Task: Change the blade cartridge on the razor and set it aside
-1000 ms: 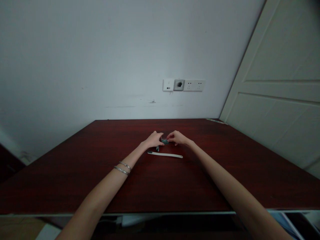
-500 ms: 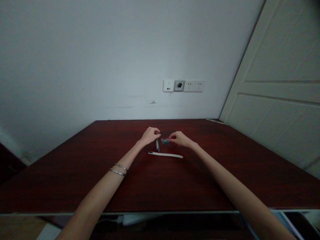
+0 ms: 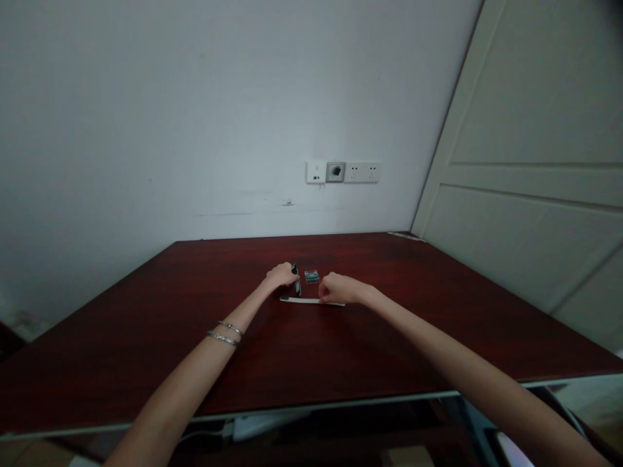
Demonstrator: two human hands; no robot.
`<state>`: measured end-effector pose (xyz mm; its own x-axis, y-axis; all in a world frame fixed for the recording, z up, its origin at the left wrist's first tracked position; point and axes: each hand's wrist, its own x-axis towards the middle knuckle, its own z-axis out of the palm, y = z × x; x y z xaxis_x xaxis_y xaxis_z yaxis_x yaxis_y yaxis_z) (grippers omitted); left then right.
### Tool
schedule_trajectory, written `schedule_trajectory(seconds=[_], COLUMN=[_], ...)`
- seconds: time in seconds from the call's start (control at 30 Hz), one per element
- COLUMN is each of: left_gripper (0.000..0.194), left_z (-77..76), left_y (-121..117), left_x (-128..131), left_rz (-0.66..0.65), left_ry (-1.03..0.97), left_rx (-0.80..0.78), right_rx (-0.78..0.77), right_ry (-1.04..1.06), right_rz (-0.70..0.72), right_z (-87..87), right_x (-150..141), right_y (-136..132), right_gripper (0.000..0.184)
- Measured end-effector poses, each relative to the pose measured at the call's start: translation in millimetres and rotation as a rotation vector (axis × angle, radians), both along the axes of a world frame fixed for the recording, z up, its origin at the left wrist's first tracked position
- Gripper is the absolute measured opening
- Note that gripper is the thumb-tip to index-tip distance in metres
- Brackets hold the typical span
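Note:
On the dark red table [image 3: 146,337] my left hand [image 3: 281,276] is closed on a small dark razor head [image 3: 294,277], held upright just above the wood. A long white handle [image 3: 302,299] lies flat in front of both hands. My right hand [image 3: 337,290] rests on the handle's right half with its fingers curled over it. A small teal cartridge case [image 3: 311,277] sits on the table between and just beyond the two hands. Two thin bracelets circle my left wrist.
A white wall with a row of sockets [image 3: 343,172] stands behind the table. A pale panelled door [image 3: 535,181] leans along the right side. Under the table's front edge lie a white power strip [image 3: 263,425] and dim clutter.
My left hand lifted the small dark piece out of the teal case and drew it left. My right hand let go of the case and came down onto the white handle.

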<state>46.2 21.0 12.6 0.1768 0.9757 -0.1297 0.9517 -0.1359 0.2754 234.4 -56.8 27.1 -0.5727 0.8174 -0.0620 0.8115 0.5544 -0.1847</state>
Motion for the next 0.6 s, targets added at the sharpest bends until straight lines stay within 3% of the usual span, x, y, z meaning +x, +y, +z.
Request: schedule_trajectory(seconds=[0.37, 0.5, 0.6], left_gripper=[0.032, 0.036, 0.033], left_z=[-6.0, -8.0, 0.0], left_y=[10.1, 12.6, 13.9], left_x=[9.1, 7.2, 4.7], left_rz=[-0.018, 0.020, 0.047], left_ry=[0.034, 0.030, 0.019], left_rx=[-0.013, 0.035, 0.078], right_rx=[-0.011, -0.019, -0.023], right_ry=[-0.034, -0.013, 0.080], right_rz=[0.039, 0.047, 0.034], right_z=[-3.0, 7.7, 21.0], right_x=[-2.5, 7.9, 34.0], right_y=[1.0, -4.1, -7.7], right_gripper=[0.015, 0.014, 0.014])
